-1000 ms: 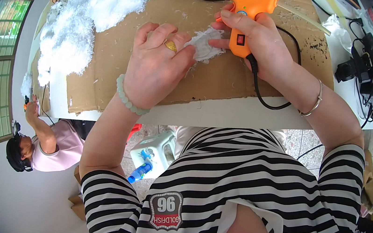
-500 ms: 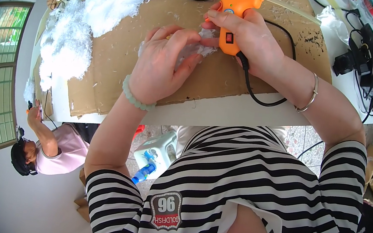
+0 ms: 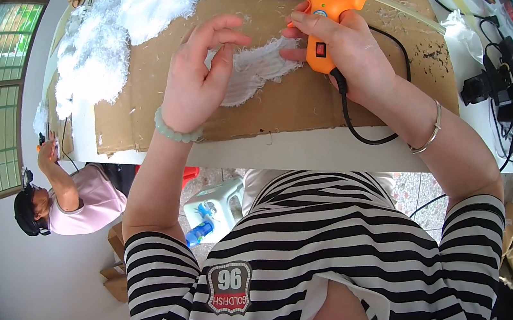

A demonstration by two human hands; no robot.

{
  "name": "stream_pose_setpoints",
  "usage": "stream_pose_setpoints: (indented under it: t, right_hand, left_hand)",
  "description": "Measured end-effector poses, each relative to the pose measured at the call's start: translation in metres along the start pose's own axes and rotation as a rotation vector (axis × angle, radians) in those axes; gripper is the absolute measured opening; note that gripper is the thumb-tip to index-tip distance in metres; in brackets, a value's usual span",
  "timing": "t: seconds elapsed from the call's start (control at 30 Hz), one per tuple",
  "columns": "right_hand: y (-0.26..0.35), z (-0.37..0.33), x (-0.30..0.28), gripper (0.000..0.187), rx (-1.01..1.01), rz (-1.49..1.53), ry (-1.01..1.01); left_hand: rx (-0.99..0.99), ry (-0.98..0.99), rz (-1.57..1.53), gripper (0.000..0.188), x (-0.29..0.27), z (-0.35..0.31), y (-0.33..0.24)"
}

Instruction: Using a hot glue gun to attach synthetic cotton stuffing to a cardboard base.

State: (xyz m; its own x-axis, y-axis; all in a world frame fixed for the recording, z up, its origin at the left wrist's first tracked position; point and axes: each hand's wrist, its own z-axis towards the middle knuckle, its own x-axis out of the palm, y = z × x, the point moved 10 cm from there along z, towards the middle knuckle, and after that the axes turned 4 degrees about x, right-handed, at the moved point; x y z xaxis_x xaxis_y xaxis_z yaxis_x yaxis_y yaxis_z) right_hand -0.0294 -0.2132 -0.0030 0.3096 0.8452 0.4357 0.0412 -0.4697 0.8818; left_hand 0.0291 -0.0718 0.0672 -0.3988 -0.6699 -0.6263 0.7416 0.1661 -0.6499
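Observation:
My right hand (image 3: 362, 56) grips an orange glue gun (image 3: 329, 4) by its handle, with the nozzle toward the left. A pale glue stick (image 3: 400, 11) juts out of its back end, and a black cord hangs from the handle. On the cardboard lies a white, fringed piece of fibrous material (image 3: 256, 72); a fingertip of my right hand reaches its right end. My left hand (image 3: 203, 72) is raised over the left end of this piece, its fingers apart and holding nothing, and covers part of it.
White fluffy material (image 3: 160, 2) is heaped at the far left of the cardboard sheet (image 3: 302, 111). Black devices and cables (image 3: 502, 89) stand at the right beside a crumpled clear wrapper (image 3: 462, 35). Left of the table a person in pink (image 3: 86, 199) works with something.
My left hand has let go of the white piece and moved left, leaving more of it in sight. My right hand with the glue gun has hardly moved.

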Motion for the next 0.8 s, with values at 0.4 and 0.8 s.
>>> stream_pose_setpoints:
  t: [0.4,0.8]
  right_hand:
    - [0.000,0.000,0.003,0.027,0.020,0.006,0.009]
    - [0.030,-0.012,0.028,0.023,-0.110,-0.096,0.173]
  left_hand:
    - [0.146,0.148,0.270,0.038,-0.004,-0.009,-0.010]
    - [0.073,-0.268,0.442,0.012,-0.053,-0.090,-0.028]
